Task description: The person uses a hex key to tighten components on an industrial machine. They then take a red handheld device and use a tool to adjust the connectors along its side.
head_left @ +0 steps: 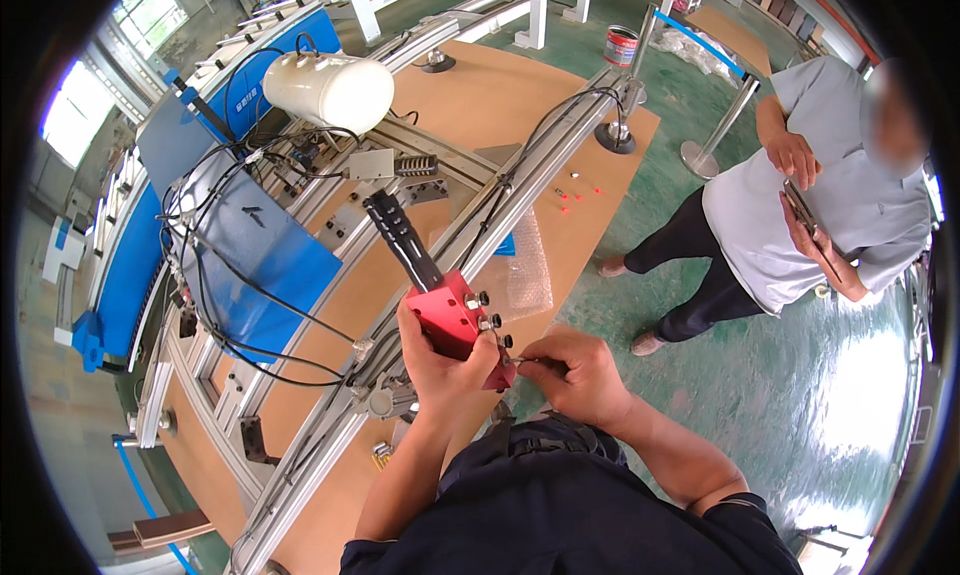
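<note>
My left hand (pixel 437 375) is wrapped round a red metal block (pixel 448 318), held tilted in front of my body. A black ribbed cylinder (pixel 402 240), probably a silencer, sticks out of its upper end. Several small black-and-silver fittings (pixel 489 322) line the block's right side. At the lower right end of the block, my right hand (pixel 583 380) is closed in a pinch, with the fingertips at the block's edge. A small metal piece shows between those fingers, too small to name.
An aluminium frame (pixel 520 210) with black cables stands before me, carrying a white tank (pixel 330 92) and blue panels (pixel 290 310). Bubble wrap (pixel 525 285) and small red parts (pixel 566 211) lie on brown board (pixel 600 175). At right another person (pixel 815 190) holds a dark flat device.
</note>
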A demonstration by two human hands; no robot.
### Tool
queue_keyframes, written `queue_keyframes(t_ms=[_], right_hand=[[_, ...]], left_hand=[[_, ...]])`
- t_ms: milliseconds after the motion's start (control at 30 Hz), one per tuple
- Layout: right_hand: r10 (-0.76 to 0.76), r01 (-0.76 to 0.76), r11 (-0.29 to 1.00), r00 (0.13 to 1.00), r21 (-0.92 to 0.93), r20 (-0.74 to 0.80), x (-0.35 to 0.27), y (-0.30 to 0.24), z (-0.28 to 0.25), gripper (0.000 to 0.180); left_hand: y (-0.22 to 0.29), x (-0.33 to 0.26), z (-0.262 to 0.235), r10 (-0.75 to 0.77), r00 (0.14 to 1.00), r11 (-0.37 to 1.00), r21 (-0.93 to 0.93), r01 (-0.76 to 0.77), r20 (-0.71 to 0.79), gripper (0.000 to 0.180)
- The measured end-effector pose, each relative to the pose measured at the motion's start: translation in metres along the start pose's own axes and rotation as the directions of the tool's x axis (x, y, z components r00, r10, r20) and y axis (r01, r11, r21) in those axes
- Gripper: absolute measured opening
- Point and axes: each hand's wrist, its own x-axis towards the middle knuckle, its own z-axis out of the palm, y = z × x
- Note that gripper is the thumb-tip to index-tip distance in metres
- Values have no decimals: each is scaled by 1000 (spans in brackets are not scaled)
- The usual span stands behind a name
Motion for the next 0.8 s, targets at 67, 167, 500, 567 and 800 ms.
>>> queue_keyframes(t_ms=[67,167,500,567,800], right_hand=[[-206,213,966,977,-149,61,1,9,-3,7],[-288,315,924,946,-216,149,0,7,-11,14],[249,-143,883,950,446,-189,-11,-8,-43,7],[235,-83,863,939,498,-251,-12,-18,-49,8],[153,-6,876,951,482,-268,-18,-26,-44,8]], left_hand=[[-5,-1,-5,-28,999,998,52,25,47,53],[-5,-4,-3,-206,977,977,-40,208,47,51],[-7,-8,-15,-250,967,965,-69,252,37,49],[2,-3,-13,-294,955,944,-146,297,39,48],[-1,0,-15,-309,951,926,-216,309,35,48]])
